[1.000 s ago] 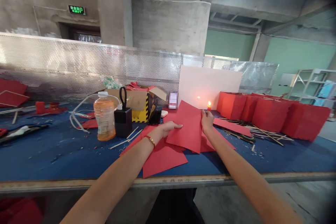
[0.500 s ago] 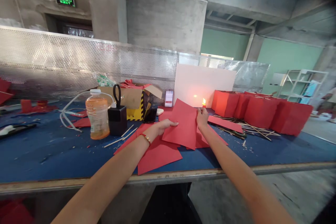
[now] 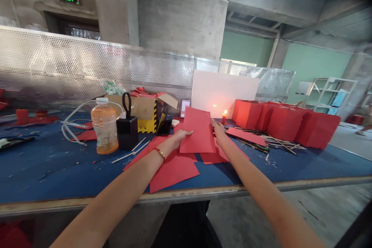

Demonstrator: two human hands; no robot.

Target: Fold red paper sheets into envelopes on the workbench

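Note:
A red paper sheet (image 3: 197, 131) stands nearly upright above the blue table (image 3: 58, 170), held between both hands. My left hand (image 3: 180, 136) grips its left edge with the fingers closed on the paper. My right hand (image 3: 218, 130) pinches its right edge. More red sheets (image 3: 174, 168) lie flat under and in front of it. A lit candle (image 3: 224, 117) burns just behind my right hand, in front of a white board (image 3: 223, 89).
An orange drink bottle (image 3: 104, 128), a black holder with scissors (image 3: 127, 128) and a cardboard box (image 3: 145, 108) stand at left. Red paper bags (image 3: 290, 124) line the right. Thin sticks (image 3: 276, 145) lie scattered before them. A perforated metal screen (image 3: 58, 69) backs the table.
The held sheet has turned from a tilted diamond pose to square and upright. Both hands shifted slightly left with it. The camera view drifted too.

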